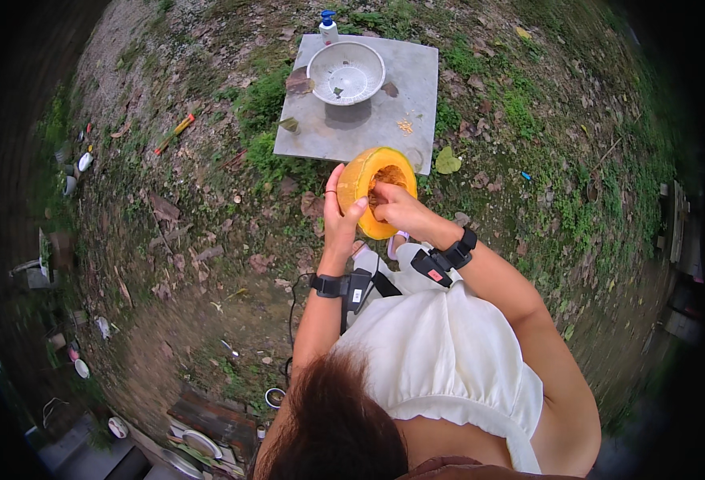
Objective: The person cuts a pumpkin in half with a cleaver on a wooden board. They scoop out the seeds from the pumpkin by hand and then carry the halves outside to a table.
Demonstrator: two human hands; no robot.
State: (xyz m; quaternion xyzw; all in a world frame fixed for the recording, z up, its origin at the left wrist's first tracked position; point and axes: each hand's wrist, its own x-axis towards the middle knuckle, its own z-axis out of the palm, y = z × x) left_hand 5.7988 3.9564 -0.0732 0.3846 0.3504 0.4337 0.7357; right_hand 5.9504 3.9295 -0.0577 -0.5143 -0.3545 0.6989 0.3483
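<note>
Pumpkin half (371,190) being cradled by the left hand (341,218), fingers wrapped round its rind above the stone slab (404,100), right hand (394,206) curled inside, scooping pulp; worth keeping grip firm and cavity tilted towards the metal bowl (346,72).

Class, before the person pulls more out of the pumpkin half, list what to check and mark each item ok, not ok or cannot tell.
1. Left hand grips the pumpkin half at its rim: ok.
2. Right hand has its fingers inside the cavity: ok.
3. Bowl sits upright on the grey slab, within view ahead: ok.
4. Bowl has room: ok, only a few scraps inside.
5. How much pulp is left in the cavity: cannot tell, the hand covers it.
6. Pump bottle stands clear behind the bowl: ok.
</note>
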